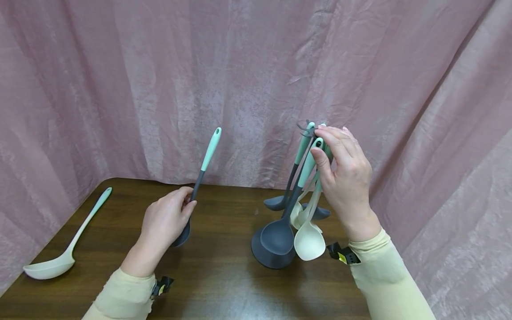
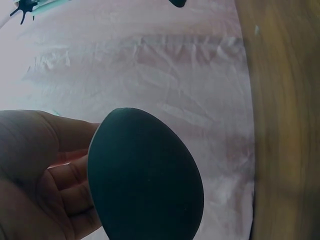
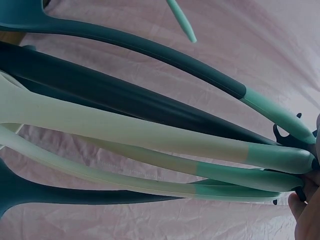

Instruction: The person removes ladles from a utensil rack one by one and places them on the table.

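Note:
My left hand (image 1: pixel 166 218) grips a dark grey spoon (image 1: pixel 197 186) by its shaft, mint handle pointing up and bowl down. In the left wrist view the back of the spoon's bowl (image 2: pixel 147 175) hides part of that hand. At the right, my right hand (image 1: pixel 346 171) holds the top of a dark utensil stand (image 1: pixel 306 131), with thumb and fingertips around the hooks and handle ends. From the stand hang a dark ladle (image 1: pixel 278 236), a cream spoon (image 1: pixel 310 242) and several other mint-handled utensils. The right wrist view shows their handles converging on the hooks, fingers (image 3: pixel 297 210) beside them.
A cream ladle (image 1: pixel 52 266) with a mint handle lies on the brown wooden table (image 1: pixel 224 275) at the far left. The stand's round dark base (image 1: pixel 272 262) rests on the table. Pink curtains (image 1: pixel 256 80) hang behind and at both sides.

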Demonstrator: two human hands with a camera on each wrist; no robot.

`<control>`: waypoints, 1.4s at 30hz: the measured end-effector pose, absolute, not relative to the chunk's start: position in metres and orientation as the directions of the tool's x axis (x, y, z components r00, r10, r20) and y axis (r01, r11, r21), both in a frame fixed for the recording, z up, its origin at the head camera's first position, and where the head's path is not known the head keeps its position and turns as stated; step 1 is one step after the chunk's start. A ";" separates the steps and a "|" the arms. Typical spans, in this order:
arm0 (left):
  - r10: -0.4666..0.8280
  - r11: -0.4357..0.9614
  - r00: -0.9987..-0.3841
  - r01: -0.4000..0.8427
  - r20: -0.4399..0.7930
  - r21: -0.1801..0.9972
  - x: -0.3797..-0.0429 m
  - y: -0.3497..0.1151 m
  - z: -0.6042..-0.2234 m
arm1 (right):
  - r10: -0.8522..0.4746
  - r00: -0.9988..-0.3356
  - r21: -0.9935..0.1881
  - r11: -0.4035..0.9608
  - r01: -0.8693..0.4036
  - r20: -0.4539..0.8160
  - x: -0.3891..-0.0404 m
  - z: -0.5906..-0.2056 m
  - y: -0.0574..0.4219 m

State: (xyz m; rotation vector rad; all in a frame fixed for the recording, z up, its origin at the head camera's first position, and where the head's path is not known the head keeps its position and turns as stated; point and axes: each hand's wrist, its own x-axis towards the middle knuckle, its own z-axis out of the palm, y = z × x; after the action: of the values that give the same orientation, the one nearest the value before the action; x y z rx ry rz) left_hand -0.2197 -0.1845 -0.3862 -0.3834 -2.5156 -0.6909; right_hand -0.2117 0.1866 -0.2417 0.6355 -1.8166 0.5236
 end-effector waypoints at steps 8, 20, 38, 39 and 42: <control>0.132 0.852 -0.845 0.364 0.518 0.377 -0.222 -0.199 -0.390 | -0.160 -0.259 -0.052 0.754 -0.655 0.953 -0.212 -0.241 0.185; 0.096 0.887 -0.908 0.264 0.408 0.379 -0.230 -0.217 -0.396 | -0.159 -0.262 -0.056 0.750 -0.659 0.952 -0.212 -0.242 0.186; 0.065 0.900 -0.952 0.185 0.298 0.394 -0.238 -0.236 -0.405 | -0.158 -0.264 -0.057 0.754 -0.654 0.952 -0.212 -0.241 0.185; 0.064 0.901 -0.954 0.182 0.294 0.394 -0.239 -0.238 -0.406 | -0.157 -0.264 -0.057 0.755 -0.654 0.952 -0.212 -0.241 0.185; 0.057 0.903 -0.959 0.168 0.278 0.396 -0.241 -0.243 -0.409 | -0.156 -0.266 -0.057 0.758 -0.650 0.951 -0.212 -0.241 0.185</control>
State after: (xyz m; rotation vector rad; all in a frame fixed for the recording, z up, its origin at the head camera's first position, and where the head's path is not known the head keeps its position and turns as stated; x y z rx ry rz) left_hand -0.2411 -0.2432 -0.4089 -0.1689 -2.8065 -0.6177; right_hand -0.2121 0.1853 -0.2413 0.6264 -1.8087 0.5370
